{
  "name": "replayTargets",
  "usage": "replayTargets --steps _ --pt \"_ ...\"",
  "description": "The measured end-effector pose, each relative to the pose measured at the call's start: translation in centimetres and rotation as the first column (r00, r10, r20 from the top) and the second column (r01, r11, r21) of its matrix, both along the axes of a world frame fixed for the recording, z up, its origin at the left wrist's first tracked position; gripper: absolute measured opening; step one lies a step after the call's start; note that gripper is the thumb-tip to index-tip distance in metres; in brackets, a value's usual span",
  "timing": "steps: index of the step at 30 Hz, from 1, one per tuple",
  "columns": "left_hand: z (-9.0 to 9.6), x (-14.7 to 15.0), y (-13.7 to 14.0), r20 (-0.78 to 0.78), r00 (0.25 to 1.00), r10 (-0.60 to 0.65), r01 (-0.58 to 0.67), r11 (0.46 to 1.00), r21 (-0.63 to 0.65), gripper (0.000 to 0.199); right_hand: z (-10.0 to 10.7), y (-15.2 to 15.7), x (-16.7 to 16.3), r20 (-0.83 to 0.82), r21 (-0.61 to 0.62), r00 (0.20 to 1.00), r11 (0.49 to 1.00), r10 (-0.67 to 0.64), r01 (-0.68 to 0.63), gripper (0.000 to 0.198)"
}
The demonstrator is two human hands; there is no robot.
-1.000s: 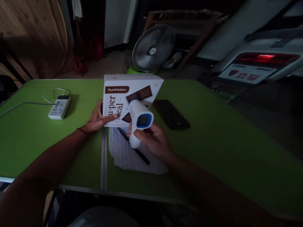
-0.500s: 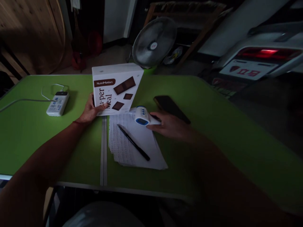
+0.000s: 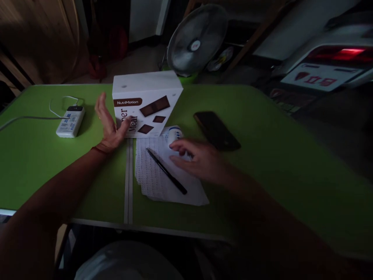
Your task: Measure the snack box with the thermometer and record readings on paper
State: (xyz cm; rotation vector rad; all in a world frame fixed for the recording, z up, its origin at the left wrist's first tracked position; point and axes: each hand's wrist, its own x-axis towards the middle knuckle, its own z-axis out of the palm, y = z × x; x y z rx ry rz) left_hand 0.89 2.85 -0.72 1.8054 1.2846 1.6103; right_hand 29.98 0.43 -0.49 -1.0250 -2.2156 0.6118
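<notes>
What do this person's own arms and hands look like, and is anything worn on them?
Both the left hand and the right hand are ungloved, with no sleeves showing on the forearms. A thin reddish cord circles the left wrist. The right forearm is too deep in shadow for finer detail.

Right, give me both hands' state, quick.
Left hand: open, fingers spread, at the white box.
Right hand: open, fingers partly curled, by the thermometer; contact unclear.

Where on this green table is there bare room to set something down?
Bare tabletop shows right of the smartphone and between the power bank and left forearm. The middle is crowded: NutriMotion box, infrared thermometer, papers, pen, left hand and right hand.
</notes>
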Motion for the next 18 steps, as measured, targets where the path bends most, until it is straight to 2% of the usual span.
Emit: replayTargets --steps 1,2,3,4,6,9,12,14,15,16,17,18 --pt "0.2 0.4 -0.5 -0.088 0.986 0.142 -0.127 0.979 0.158 0.092 0.1 -0.7 -0.7 0.059 -0.041 0.998 0.999 0.033 -0.031 0.016" --pt "0.3 0.9 -0.9 -0.166 0.955 0.246 -0.192 0.938 0.288 0.086 0.1 -1.3 -1.3 0.109 -0.064 0.993 0.997 0.053 -0.046 0.017" --pt "0.4 1.5 -1.3 -0.233 0.923 0.307 -0.205 0.903 0.378 0.079 0.0 -1.7 -1.8 0.150 -0.080 0.986 0.995 0.069 -0.057 0.019" --pt "0.3 2.0 -1.6 -0.296 0.899 0.324 -0.184 0.890 0.417 0.074 -0.1 -1.8 -2.1 0.177 -0.085 0.981 0.995 0.074 -0.060 0.018" --pt "0.0 2.8 -2.1 -0.399 0.877 0.268 -0.090 0.907 0.411 0.065 -0.4 -1.6 -2.3 0.185 -0.082 0.980 0.995 0.077 -0.063 0.022" --pt "-0.1 3.8 -2.5 -0.529 0.847 0.046 0.173 0.918 0.357 0.048 -0.7 -0.7 -1.7 0.082 -0.048 0.995 0.997 0.063 -0.060 0.035" --pt "0.6 5.4 -3.8 -0.676 0.724 -0.136 0.419 0.866 0.274 0.032 -0.8 -0.1 -1.2 -0.103 0.013 0.994 0.999 0.043 -0.041 0.032" --pt "1.0 6.9 -5.3 -0.847 0.444 -0.291 0.625 0.778 0.060 0.032 -0.8 0.1 -1.2 -0.161 0.056 0.986 0.998 0.039 -0.030 0.035" --pt "1.1 7.7 -6.2 -0.893 0.311 -0.327 0.669 0.742 -0.038 0.034 -0.7 0.1 -1.2 -0.164 0.084 0.986 0.996 0.032 -0.019 0.038" --pt "0.9 8.4 -7.2 -0.916 0.214 -0.340 0.671 0.732 -0.115 0.035 -0.8 0.2 -1.3 -0.161 0.121 0.987 0.993 0.015 0.004 0.039" --pt "0.6 8.9 -8.1 -0.922 0.176 -0.344 0.618 0.768 -0.169 0.038 -0.8 0.3 -1.3 -0.158 0.163 0.987 0.986 -0.010 0.037 0.040" --pt "0.1 9.4 -9.0 -0.922 0.174 -0.345 0.552 0.809 -0.199 0.050 -0.9 0.4 -1.4 -0.162 0.208 0.986 0.975 -0.042 0.075 0.040"
